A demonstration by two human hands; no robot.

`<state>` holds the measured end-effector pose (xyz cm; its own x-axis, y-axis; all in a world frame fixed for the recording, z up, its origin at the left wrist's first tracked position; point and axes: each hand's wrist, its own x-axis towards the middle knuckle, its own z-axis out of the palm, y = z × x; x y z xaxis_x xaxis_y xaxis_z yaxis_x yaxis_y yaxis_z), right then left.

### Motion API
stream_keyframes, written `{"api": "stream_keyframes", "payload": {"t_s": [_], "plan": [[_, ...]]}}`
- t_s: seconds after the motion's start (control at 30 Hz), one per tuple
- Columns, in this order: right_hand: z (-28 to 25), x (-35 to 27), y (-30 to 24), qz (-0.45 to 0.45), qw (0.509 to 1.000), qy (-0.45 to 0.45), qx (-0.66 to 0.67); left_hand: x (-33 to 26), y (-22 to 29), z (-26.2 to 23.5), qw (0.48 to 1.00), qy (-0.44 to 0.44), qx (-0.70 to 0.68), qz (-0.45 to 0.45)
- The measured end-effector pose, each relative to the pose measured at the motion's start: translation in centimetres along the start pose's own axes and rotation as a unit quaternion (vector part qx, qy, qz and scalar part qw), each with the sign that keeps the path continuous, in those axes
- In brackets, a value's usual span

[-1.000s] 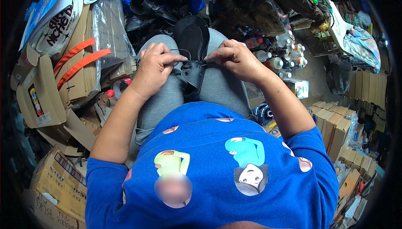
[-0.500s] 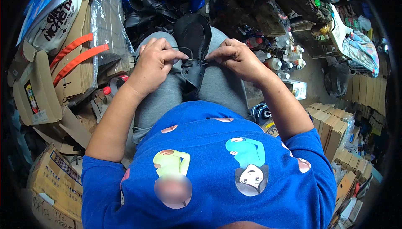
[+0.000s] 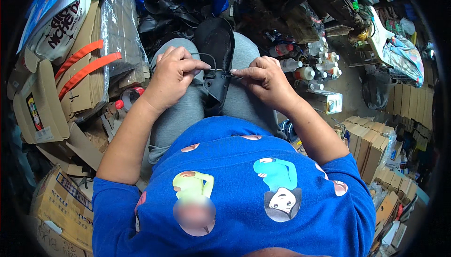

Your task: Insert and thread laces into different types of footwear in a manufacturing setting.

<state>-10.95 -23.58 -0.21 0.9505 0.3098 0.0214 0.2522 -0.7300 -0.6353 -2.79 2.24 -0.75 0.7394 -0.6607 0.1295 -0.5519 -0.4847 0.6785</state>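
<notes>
A black shoe is held between my knees, with its toe pointing away from me. Its flap with round eyelets faces me. A thin dark shoelace loops up over the shoe's opening and runs across above the flap. My left hand pinches the lace with thumb and forefinger at the left side of the flap. At the flap's right side, my right hand is also closed, its thumb and forefinger pinched on the lace; the exact grip is too small to make out.
More black shoes are piled beyond my knees. Cardboard boxes and orange straps stand on the left. Several plastic bottles are on the floor at right, near a metal can. Stacked cartons lie further right.
My right hand has come slightly nearer to me, down along the shoe's right side. The left hand stays at nearly the same place. The shoe remains between my knees.
</notes>
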Motion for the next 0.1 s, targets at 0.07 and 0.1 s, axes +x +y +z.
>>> {"api": "stream_keyframes", "payload": {"t_s": [0.07,0.1], "plan": [[-0.18,0.30,0.30,0.015,1.000,-0.023,0.007,0.06,0.03,-0.03,1.000,-0.001,0.004,0.016],[-0.31,0.47,0.52,0.021,0.999,-0.033,0.008,0.07,-0.01,-0.07,1.000,-0.008,0.003,0.008]]}}
